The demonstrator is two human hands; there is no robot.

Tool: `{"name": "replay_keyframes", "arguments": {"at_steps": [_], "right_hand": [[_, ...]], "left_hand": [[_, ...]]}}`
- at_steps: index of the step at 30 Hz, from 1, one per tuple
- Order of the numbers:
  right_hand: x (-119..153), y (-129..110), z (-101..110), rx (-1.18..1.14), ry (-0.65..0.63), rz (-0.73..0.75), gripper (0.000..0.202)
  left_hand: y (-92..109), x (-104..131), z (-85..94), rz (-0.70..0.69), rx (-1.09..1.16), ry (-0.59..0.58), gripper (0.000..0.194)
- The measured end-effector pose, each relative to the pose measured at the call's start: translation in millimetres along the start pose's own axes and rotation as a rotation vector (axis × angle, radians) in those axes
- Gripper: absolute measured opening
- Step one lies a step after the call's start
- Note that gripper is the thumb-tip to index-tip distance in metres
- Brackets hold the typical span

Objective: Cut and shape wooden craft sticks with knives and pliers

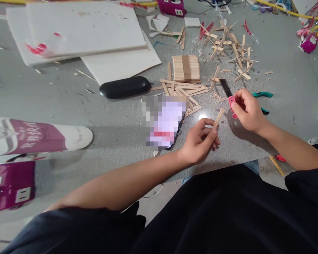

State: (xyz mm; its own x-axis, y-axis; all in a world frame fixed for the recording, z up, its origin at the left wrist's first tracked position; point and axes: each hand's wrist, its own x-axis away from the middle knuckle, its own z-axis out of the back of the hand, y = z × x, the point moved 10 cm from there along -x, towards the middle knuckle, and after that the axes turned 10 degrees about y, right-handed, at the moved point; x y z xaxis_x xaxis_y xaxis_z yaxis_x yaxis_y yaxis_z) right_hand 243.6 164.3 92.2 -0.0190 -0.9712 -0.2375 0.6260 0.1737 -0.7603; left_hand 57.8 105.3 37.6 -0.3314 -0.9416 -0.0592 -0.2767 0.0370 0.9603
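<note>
My left hand (201, 141) pinches a wooden craft stick (218, 117) that points up and away from me, just above the table edge. My right hand (247, 110) is closed round the pink handle of a utility knife (232, 106), its dark blade aimed up and to the left. Blade and stick are apart. Wood shavings (218, 97) lie near the blade. Beyond them are crossed sticks (215, 78). Loose craft sticks (188, 90) and a banded bundle of sticks (178, 68) lie left of the knife. Teal-handled pliers (263, 94) are partly hidden behind my right hand.
A phone (166, 123) with a blurred screen lies left of my left hand. A black case (125, 87), white foam boards (84, 31) and a white-and-purple cup (39, 137) are farther left. Several crossed-stick pieces (237, 53) lie at the back right. Purple power strips (13, 187) sit around the edges.
</note>
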Motion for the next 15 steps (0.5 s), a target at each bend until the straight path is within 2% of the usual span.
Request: {"name": "replay_keyframes", "arguments": {"at_steps": [2, 5, 10, 13, 15], "right_hand": [[9.1, 7.0, -2.5, -0.228, 0.007, -0.090, 0.033], [21.1, 11.5, -5.2, -0.368, 0.012, -0.063, 0.034], [35.8, 13.7, 0.8, -0.395, -0.044, 0.115, 0.022], [41.0, 11.3, 5.2, -0.370, -0.074, 0.183, 0.010], [44.3, 8.9, 1.9, -0.290, -0.117, 0.206, 0.014]], "left_hand": [[-15.3, -3.7, 8.1, 0.168, 0.093, 0.111, 0.038], [-20.6, -4.6, 11.3, 0.262, 0.104, 0.154, 0.046], [-17.7, 1.7, 20.2, 0.312, 0.049, 0.203, 0.048], [-12.2, 1.8, 21.5, 0.272, 0.070, 0.197, 0.045], [-9.6, 0.8, 21.1, 0.250, 0.113, 0.190, 0.044]]}}
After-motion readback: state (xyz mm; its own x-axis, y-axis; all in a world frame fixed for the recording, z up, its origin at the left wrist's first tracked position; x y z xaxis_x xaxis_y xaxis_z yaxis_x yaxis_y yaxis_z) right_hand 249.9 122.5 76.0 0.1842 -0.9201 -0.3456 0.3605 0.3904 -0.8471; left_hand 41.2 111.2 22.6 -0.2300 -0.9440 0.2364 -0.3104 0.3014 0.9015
